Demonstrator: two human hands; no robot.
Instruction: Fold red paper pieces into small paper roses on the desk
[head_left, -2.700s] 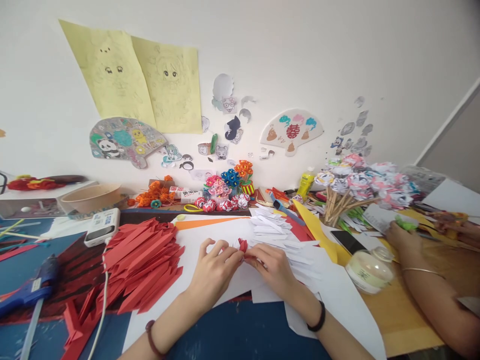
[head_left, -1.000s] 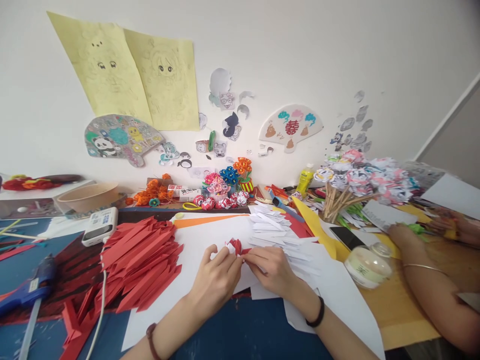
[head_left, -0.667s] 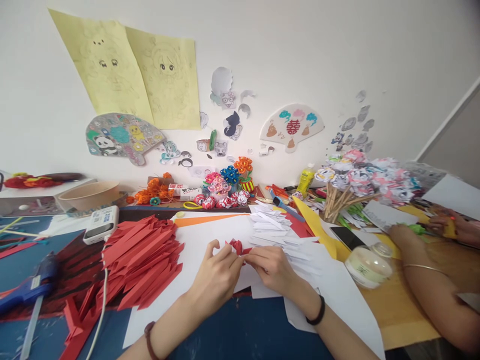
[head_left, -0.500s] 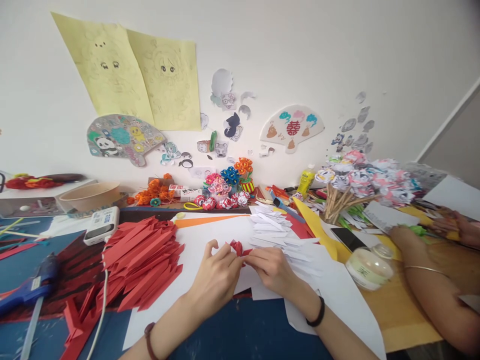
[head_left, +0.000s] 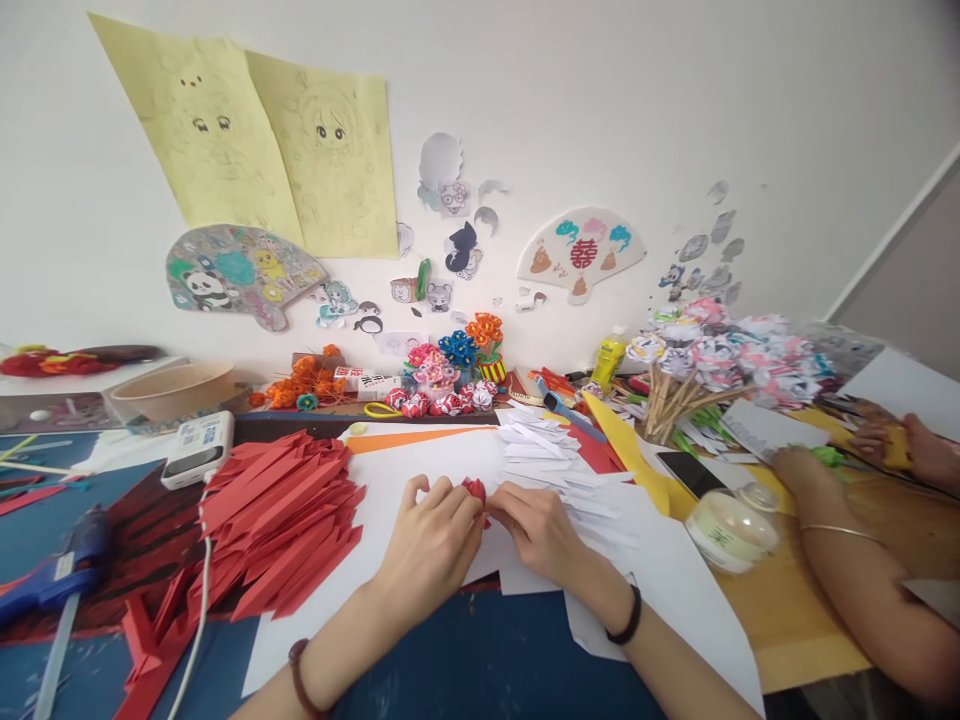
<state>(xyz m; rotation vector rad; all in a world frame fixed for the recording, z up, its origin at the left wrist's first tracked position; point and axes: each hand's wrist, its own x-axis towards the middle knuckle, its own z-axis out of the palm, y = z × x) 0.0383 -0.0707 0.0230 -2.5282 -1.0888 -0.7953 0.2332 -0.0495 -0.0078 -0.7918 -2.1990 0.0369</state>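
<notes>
A small red folded-paper piece (head_left: 474, 489) is pinched between my two hands over the white paper sheet (head_left: 420, 465). The fingers of my left hand (head_left: 436, 532) close on its left side and cover much of it. My right hand (head_left: 538, 528) presses thumb and fingertips together at its right side. To the left of my hands lies a heap of red paper strips (head_left: 289, 520). A stack of white folded paper strips (head_left: 536, 447) fans out just beyond my right hand.
A blue glue gun (head_left: 75, 565) and a white power bank (head_left: 199, 450) with a cable lie left. On the right are a phone (head_left: 691, 474), a clear jar (head_left: 731, 530) and paper flowers on sticks (head_left: 667, 400). Another person's arm (head_left: 847, 550) rests at the far right.
My right hand has drawn closer to my left, and the red end that stuck out between them is now mostly covered. The view has shifted slightly. The other person's hand has moved at far right.
</notes>
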